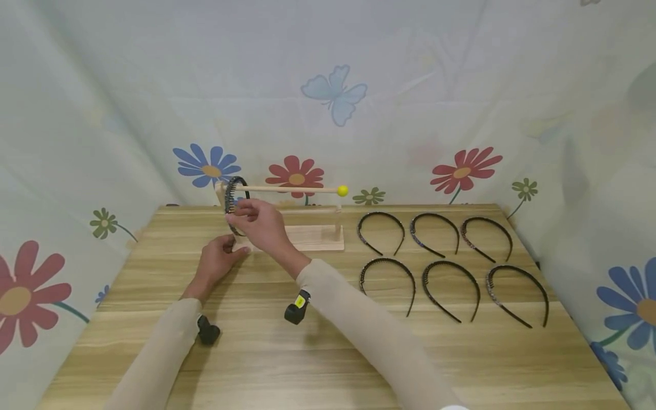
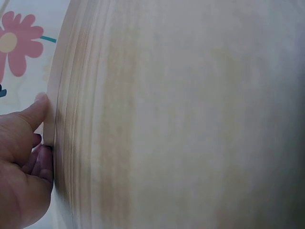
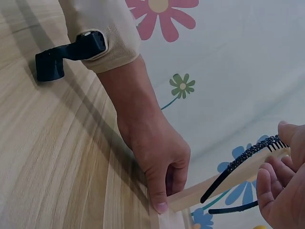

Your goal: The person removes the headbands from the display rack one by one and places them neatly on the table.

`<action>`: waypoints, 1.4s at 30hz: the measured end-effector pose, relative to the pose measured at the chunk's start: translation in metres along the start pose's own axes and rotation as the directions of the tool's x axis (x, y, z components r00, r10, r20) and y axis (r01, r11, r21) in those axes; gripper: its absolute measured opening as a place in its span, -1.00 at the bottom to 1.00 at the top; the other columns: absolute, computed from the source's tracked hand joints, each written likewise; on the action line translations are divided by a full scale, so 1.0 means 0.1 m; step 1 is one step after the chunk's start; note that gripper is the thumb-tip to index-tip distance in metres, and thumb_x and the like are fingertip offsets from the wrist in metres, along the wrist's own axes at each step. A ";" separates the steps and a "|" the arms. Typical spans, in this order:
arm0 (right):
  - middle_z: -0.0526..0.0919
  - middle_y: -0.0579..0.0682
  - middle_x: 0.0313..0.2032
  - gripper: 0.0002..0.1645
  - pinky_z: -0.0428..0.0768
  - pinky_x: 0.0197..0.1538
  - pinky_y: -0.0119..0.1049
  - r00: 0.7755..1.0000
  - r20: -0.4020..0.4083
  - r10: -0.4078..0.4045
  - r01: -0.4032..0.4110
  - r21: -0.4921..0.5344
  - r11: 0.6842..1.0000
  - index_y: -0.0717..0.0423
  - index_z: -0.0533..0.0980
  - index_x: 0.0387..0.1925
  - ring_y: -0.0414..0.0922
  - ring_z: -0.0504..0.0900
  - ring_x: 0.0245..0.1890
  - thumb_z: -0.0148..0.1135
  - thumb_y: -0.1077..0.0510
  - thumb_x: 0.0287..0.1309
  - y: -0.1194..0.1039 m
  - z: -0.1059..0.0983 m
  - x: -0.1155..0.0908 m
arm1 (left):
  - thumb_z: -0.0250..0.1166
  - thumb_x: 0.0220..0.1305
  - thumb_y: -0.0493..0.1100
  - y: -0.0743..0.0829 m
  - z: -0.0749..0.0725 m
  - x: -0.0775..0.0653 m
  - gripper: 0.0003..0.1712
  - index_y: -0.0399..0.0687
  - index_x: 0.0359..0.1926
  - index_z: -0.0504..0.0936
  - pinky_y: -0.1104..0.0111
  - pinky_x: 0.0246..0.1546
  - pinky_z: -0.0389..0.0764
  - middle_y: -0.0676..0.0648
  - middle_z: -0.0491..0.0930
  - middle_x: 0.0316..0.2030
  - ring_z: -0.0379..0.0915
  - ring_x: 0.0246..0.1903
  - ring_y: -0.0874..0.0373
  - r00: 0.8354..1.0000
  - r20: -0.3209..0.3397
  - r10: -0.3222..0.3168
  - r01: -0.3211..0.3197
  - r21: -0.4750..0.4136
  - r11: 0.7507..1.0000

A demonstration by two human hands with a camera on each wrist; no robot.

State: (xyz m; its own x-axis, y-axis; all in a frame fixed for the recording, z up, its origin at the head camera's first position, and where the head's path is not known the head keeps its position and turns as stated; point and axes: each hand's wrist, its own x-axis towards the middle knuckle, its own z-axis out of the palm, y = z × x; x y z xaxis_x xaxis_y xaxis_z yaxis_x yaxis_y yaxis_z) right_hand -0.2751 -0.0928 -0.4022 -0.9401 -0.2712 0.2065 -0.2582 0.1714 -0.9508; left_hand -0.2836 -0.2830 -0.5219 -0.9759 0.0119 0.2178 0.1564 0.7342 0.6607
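A wooden stand with a horizontal rod tipped by a yellow ball is at the back left of the table. My left hand grips the left end of its base, thumb on top; in the right wrist view the left hand shows this closely. My right hand pinches a black toothed headband that hangs around the rod near the upright post. In the right wrist view, the headband has a sparkly dark band, with the thumb of the right hand on it.
Several black headbands lie in two rows on the table's right side, among them a front-row headband and a back-row headband. A flower-printed curtain hangs right behind the table.
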 end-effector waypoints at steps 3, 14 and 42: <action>0.77 -0.11 -0.13 -0.52 0.61 -0.11 -0.47 1.000 0.018 0.013 -0.013 0.031 0.999 0.06 0.62 0.13 -0.34 0.69 -0.16 0.45 -0.03 0.25 0.00 0.02 0.00 | 0.44 0.33 -0.07 0.00 0.00 -0.01 -0.60 -0.24 -0.39 0.44 0.25 -0.45 0.19 0.00 0.22 -0.57 0.11 -0.54 0.11 1.000 -0.006 0.008 -0.008 0.001 1.000; 0.77 -0.05 -0.10 -0.61 0.59 -0.15 -0.50 0.999 0.016 -0.028 0.028 -0.016 0.999 0.09 0.64 0.09 -0.35 0.68 -0.18 0.41 0.04 0.29 0.00 0.03 0.00 | 0.45 0.32 -0.09 0.03 -0.01 -0.01 -0.59 -0.25 -0.41 0.43 0.28 -0.46 0.17 0.02 0.21 -0.57 0.10 -0.55 0.14 1.000 -0.017 0.017 -0.017 -0.001 1.000; 0.78 -0.03 -0.14 -0.71 0.59 -0.23 -0.53 0.989 -0.035 -0.140 0.137 -0.087 0.987 0.12 0.68 0.01 -0.32 0.69 -0.19 0.39 0.10 0.30 -0.19 -0.19 0.02 | 0.41 0.35 0.04 0.00 -0.01 0.01 -0.43 -0.27 0.20 0.60 0.17 -0.13 0.49 -0.28 0.70 -0.02 0.52 -0.17 -0.01 0.996 0.043 -0.072 0.073 -0.017 0.997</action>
State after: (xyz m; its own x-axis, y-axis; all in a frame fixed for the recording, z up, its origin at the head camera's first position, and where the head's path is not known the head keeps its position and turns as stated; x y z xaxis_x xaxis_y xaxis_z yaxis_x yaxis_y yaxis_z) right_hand -0.2767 -0.0789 -0.3796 -0.9019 -0.2591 0.3457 -0.4028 0.2148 -0.8897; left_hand -0.2839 -0.2840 -0.5207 -0.9902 -0.0121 0.1388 0.0874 0.7216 0.6868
